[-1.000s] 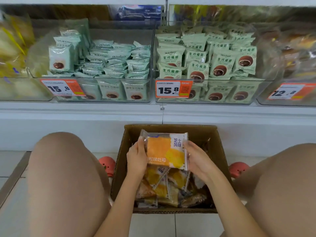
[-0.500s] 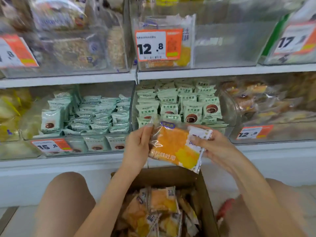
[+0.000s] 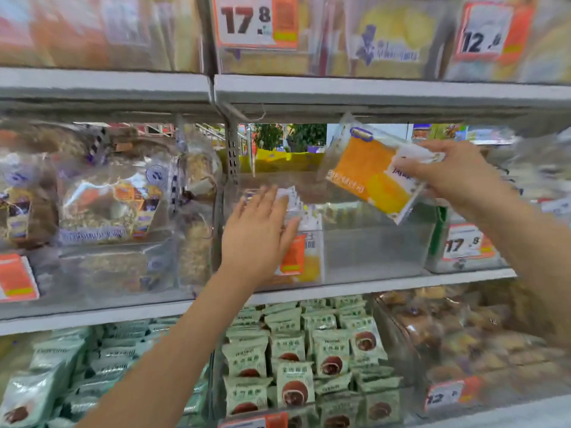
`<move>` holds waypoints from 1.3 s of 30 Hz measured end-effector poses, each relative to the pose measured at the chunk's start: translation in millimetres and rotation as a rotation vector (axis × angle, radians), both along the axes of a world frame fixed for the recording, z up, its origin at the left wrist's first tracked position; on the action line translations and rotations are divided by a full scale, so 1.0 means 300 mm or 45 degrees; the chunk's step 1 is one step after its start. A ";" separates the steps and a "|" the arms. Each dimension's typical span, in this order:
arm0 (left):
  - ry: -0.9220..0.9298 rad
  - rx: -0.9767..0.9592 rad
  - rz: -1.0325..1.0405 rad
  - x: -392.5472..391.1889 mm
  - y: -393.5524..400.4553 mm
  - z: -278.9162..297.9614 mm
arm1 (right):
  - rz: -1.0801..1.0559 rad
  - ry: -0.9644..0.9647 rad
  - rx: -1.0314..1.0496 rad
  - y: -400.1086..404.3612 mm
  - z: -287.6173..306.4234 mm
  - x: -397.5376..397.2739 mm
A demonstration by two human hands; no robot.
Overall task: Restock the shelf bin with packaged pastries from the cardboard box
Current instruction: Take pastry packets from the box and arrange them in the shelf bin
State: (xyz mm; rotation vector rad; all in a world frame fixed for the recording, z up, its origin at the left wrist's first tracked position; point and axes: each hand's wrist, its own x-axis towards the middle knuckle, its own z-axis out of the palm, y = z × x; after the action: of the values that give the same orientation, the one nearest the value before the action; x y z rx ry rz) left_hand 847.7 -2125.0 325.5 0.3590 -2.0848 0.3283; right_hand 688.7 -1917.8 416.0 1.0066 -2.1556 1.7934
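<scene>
orange pastry packet [image 3: 372, 173], clear wrapper, tilted

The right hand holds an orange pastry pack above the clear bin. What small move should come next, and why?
Probably lower the pastry pack into the empty right part of the clear bin. The right hand holds it tilted, just above the rim. The left hand lies flat against the few packs standing at the bin's left, seemingly keeping them upright, so the space beside them is free.
</scene>
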 end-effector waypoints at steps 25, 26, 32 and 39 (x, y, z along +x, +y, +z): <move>0.288 -0.345 0.201 -0.068 -0.051 -0.087 | 0.041 -0.355 0.661 -0.633 -0.150 -0.478; 0.292 -0.345 0.205 -0.068 -0.050 -0.087 | 0.023 -0.365 0.643 -0.631 -0.162 -0.485; 0.316 -0.350 0.192 -0.070 -0.051 -0.089 | -0.124 -0.475 0.566 -0.677 -0.196 -0.457; 0.364 -0.361 0.164 -0.074 -0.056 -0.099 | -0.010 -0.586 0.666 -0.663 -0.182 -0.454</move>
State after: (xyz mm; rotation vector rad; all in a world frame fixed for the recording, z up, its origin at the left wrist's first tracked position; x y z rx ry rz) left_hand 825.4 -2141.8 295.9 0.3473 -1.7118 0.6056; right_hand 552.4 -2116.6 361.4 0.7040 -3.0095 1.6078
